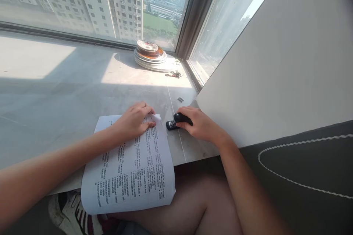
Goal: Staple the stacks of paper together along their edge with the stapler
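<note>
Printed sheets of paper [132, 169] lie on the sill and hang over its front edge. At their upper right corner, my left hand [138, 118] grips them, thumb on the printed face and fingers bent over the top edge. My right hand [199, 124] is closed around a black stapler [171, 125]. Its front end points left toward the sheets, just short of their right edge. The palm and fingers hide the stapler's rear. Two small strips of staples [180, 100] lie on the sill behind it.
A stack of plates [150, 64] stands by the window corner, with a small bunch of keys [176, 75] in front. A white wall panel [275, 62] closes the right side. A white beaded cord [286, 181] hangs at lower right. My legs and a shoe [74, 209] are below the sill.
</note>
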Available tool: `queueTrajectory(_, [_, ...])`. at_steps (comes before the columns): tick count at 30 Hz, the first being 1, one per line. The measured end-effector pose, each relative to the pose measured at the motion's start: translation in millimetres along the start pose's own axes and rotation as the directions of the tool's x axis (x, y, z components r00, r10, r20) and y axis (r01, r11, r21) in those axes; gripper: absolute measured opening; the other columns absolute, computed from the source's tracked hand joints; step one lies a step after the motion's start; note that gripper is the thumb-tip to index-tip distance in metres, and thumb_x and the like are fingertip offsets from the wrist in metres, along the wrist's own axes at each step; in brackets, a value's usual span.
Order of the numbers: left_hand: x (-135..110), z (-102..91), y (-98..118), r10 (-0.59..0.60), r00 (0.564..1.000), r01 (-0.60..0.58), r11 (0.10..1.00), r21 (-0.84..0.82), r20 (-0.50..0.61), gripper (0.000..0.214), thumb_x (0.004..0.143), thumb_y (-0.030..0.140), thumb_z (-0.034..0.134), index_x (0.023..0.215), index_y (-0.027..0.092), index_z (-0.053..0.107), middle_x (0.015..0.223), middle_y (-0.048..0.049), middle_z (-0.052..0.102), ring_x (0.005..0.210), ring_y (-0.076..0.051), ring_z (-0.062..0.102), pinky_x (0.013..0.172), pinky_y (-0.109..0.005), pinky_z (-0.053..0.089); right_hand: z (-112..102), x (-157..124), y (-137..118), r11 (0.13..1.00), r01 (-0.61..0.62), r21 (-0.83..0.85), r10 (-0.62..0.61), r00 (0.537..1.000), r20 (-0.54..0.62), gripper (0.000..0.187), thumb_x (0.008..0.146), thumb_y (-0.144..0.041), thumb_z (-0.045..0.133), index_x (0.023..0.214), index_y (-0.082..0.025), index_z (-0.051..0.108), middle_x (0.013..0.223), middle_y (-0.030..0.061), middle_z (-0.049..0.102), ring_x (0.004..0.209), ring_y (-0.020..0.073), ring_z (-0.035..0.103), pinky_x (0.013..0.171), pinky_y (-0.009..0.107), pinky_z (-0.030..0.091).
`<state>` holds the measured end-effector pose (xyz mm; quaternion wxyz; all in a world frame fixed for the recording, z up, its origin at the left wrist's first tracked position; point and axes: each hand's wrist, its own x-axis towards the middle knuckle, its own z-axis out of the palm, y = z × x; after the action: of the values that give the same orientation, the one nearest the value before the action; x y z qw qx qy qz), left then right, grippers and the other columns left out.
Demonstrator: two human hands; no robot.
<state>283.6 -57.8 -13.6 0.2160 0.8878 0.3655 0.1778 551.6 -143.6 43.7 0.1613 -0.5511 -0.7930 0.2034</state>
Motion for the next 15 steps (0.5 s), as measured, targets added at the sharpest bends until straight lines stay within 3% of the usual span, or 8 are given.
queueTrajectory(7, [-4, 2.3, 7, 0.035, 0.999, -0.033, 0.997, 0.064, -0.033, 0.021, 0.098, 0.037, 0.063, 0.113, 0.023, 0.066, 0.124, -0.0106, 0.069, 0.114, -0.033, 0.061, 0.100, -0.054, 0.048, 2, 2, -3, 0.999, 0.033, -0.013, -0.033, 0.999, 0.011, 0.006, 0.101, -0.024, 0.066, 0.099, -0.022, 0.060, 0.095, 0.0024, 0.067, 0.093, 0.0212, 0.058, 0.083, 0.034, 0.045])
queueTrajectory(15, [-5, -1.1, 12, 0.031, 0.998, -0.026, 0.996, 0.089, -0.051, 0.030, 0.098, 0.038, 0.065, 0.125, 0.023, 0.066, 0.129, -0.0105, 0.068, 0.119, -0.035, 0.061, 0.103, -0.055, 0.046, 3, 4, -10, 0.997, 0.075, -0.010, -0.075, 0.996, 0.040, 0.005, 0.101, -0.022, 0.066, 0.100, -0.022, 0.061, 0.098, 0.0033, 0.067, 0.096, 0.0212, 0.059, 0.086, 0.035, 0.044])
